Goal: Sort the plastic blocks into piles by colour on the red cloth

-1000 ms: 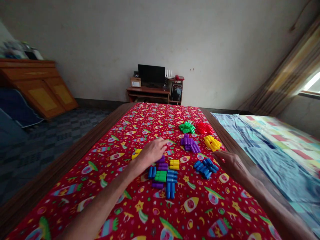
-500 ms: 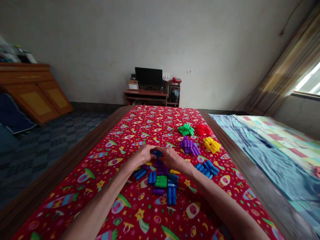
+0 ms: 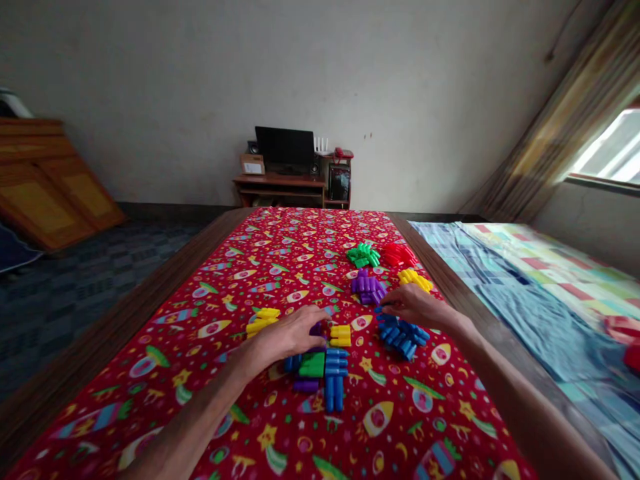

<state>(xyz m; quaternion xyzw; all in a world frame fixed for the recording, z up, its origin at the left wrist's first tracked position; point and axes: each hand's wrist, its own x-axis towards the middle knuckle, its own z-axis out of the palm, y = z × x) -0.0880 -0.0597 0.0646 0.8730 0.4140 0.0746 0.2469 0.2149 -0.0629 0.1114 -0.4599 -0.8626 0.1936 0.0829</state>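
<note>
My left hand [image 3: 300, 330] lies over the middle of a flat arrangement of bullet-shaped plastic building blocks, its fingers stretched apart across a purple block [image 3: 318, 337]. Around it show a green block [image 3: 313, 365], blue blocks [image 3: 337, 363], yellow blocks [image 3: 341, 335] on the right and more yellow blocks [image 3: 263, 321] on the left. The hand and wrist hide part of this arrangement. Over at the loose blue pile [image 3: 404, 338], my right hand [image 3: 413, 303] pinches a blue block [image 3: 379, 310] at its fingertips, close to the pile's far edge.
Purple [image 3: 369, 288], green [image 3: 363, 255], red [image 3: 399, 254] and yellow [image 3: 415, 279] block piles sit beyond my right hand. A red patterned cloth [image 3: 280, 420] covers the table. A bed [image 3: 525, 287] adjoins on the right; a computer desk [image 3: 280, 181] stands against the wall.
My hands were together over the arrangement, around a blue block. My right hand has moved right to the blue pile, while the left remains over the arrangement. The view has shifted slightly.
</note>
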